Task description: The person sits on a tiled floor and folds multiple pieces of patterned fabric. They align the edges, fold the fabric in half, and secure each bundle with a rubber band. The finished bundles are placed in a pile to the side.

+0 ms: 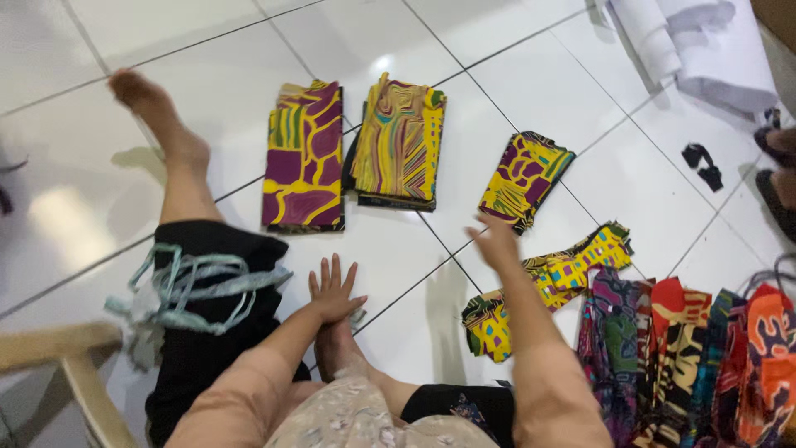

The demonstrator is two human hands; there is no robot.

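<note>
Right hand [496,242] blurred, seemingly open, empty, just near-left of small folded cloth [524,179]; left hand [333,290] flat, fingers spread on floor [398,249]. Three folded cloths far; loose strip [547,282] right

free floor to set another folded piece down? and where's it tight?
Bare tile lies between the left hand, the purple-yellow folded cloth and the loose yellow strip. More lies behind the folded pieces, and left of the outstretched foot. Crowded: the heap of printed cloth at right, where the right hand hovers over the strip.
</note>
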